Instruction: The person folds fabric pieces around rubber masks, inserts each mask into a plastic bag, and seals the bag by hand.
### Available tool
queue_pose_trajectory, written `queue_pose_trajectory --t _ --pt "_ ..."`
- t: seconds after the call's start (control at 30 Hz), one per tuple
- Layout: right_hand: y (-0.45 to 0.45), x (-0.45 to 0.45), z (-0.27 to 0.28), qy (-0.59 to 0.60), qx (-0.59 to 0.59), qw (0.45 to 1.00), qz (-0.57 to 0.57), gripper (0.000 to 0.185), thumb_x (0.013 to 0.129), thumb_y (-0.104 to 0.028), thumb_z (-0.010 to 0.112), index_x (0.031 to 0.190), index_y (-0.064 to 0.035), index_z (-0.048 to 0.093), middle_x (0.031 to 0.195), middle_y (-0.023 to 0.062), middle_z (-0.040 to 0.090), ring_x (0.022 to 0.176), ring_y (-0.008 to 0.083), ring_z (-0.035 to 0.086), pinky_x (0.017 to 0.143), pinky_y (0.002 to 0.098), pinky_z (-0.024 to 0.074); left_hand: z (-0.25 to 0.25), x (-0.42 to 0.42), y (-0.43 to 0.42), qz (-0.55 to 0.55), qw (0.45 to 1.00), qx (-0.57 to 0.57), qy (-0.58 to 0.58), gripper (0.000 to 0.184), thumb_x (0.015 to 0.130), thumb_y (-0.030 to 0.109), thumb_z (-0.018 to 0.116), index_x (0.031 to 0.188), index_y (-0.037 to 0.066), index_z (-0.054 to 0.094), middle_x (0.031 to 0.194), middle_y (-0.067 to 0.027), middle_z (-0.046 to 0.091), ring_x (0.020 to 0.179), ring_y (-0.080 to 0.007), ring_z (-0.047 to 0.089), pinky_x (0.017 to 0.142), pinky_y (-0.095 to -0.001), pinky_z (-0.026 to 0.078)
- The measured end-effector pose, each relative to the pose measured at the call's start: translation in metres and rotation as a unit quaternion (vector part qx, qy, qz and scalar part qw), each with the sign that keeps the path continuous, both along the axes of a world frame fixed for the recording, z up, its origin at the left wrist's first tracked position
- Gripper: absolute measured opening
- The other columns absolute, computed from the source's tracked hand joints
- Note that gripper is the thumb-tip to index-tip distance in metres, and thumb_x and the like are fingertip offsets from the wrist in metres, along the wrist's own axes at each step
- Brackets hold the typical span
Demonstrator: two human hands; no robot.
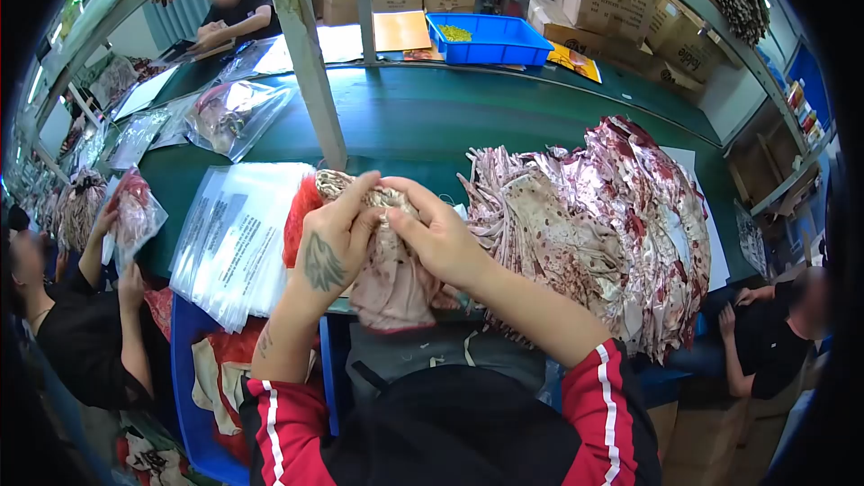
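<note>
My left hand [335, 232] and my right hand [436, 229] meet at the near edge of the green table. Fingers of both are closed on the gathered upper part of a beige cloth piece [391, 283] with dark red spots, which hangs down below them. Just behind my left hand lies a tuft of bright red fluffy material [298, 216]; whether it joins the cloth is hidden. A stack of clear printed plastic bags [238, 238] lies to the left. On the right is a large heap of similar red-stained, spotted cloth pieces [576, 234], close to my right forearm.
A metal post [310, 72] rises from the green table [405, 112]. Behind it sits a blue tray [490, 49] holding small yellow-green items. A blue bin [193, 378] with red and cream cloth stands below left. Co-workers are at left, far left and right; one holds a bagged item [135, 211].
</note>
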State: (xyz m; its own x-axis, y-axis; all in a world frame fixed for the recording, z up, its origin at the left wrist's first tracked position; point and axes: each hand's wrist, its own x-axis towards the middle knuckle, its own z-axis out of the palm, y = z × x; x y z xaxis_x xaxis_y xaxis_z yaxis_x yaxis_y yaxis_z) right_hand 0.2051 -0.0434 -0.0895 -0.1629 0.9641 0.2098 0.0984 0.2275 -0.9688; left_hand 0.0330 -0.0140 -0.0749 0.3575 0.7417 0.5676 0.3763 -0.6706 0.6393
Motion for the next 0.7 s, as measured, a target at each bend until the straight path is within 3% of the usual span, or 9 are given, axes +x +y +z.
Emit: queue_pose_trajectory --t 0.03,0.1,0.17,0.33,0.53,0.67,0.7 --pt "-0.001 -0.003 -0.004 0.001 0.000 1.000 0.000 0.051 0.093 -0.007 0.060 0.142 -0.0016 0.046 0.129 0.0146 0.059 0.107 0.0208 0.059 0.095 0.0309 0.0459 0.000 -0.001 0.000 0.000 1.000 0.000 0.001 0.027 0.090 0.005 0.059 0.116 -0.002 0.063 0.094 -0.0179 0.068 0.069 -0.0306 0.063 0.067 -0.0350 0.052" --pt "-0.005 -0.012 -0.011 0.031 0.044 0.998 0.038 0.057 0.091 -0.007 0.063 0.144 -0.0017 0.043 0.134 0.0151 0.056 0.114 0.0218 0.056 0.100 0.0319 0.0428 -0.004 0.000 0.000 0.081 0.982 0.145 0.087 0.023 0.090 0.011 0.062 0.110 0.000 0.064 0.090 -0.0165 0.068 0.067 -0.0281 0.063 0.066 -0.0335 0.051" --pt "-0.007 -0.021 -0.018 0.065 0.085 0.992 0.074 0.064 0.089 -0.007 0.066 0.147 -0.0019 0.039 0.139 0.0156 0.052 0.121 0.0228 0.052 0.106 0.0329 0.0396 -0.009 0.000 -0.002 0.156 0.930 0.283 0.175 0.022 0.089 0.018 0.065 0.104 0.002 0.066 0.086 -0.0151 0.068 0.065 -0.0256 0.062 0.065 -0.0321 0.051" --pt "-0.008 -0.028 -0.026 0.154 0.027 0.981 0.114 0.076 0.084 -0.007 0.072 0.150 -0.0016 0.034 0.143 0.0162 0.047 0.128 0.0230 0.047 0.111 0.0348 0.0350 -0.008 -0.004 0.022 0.051 0.919 0.378 0.101 0.027 0.089 0.033 0.065 0.089 0.007 0.067 0.082 -0.0117 0.067 0.062 -0.0233 0.062 0.064 -0.0314 0.049" --pt "-0.010 -0.037 -0.059 0.227 -0.063 0.964 0.127 0.079 0.083 -0.006 0.072 0.151 0.0000 0.031 0.143 0.0164 0.048 0.129 0.0219 0.048 0.110 0.0349 0.0362 -0.023 -0.021 0.019 0.023 0.938 0.217 0.270 0.050 0.089 0.052 0.059 0.078 0.004 0.067 0.072 -0.0101 0.066 0.056 -0.0252 0.060 0.060 -0.0339 0.050" --pt "-0.019 -0.034 -0.081 -0.031 -0.008 0.999 0.014 0.077 0.084 0.000 0.067 0.151 0.0003 0.028 0.135 0.0177 0.054 0.118 0.0222 0.058 0.099 0.0304 0.0467 -0.016 -0.014 0.039 0.131 0.921 0.080 0.357 0.071 0.089 0.067 0.052 0.065 0.001 0.065 0.060 -0.0097 0.062 0.048 -0.0270 0.057 0.054 -0.0361 0.050" --pt "-0.022 -0.035 -0.088 -0.029 -0.010 0.999 0.017 0.077 0.084 0.000 0.067 0.151 0.0003 0.028 0.135 0.0177 0.054 0.118 0.0222 0.058 0.099 0.0304 0.0467 -0.011 -0.011 0.044 0.143 0.914 0.044 0.378 0.073 0.091 0.066 0.049 0.067 -0.001 0.066 0.063 -0.0133 0.064 0.053 -0.0304 0.059 0.056 -0.0387 0.049"
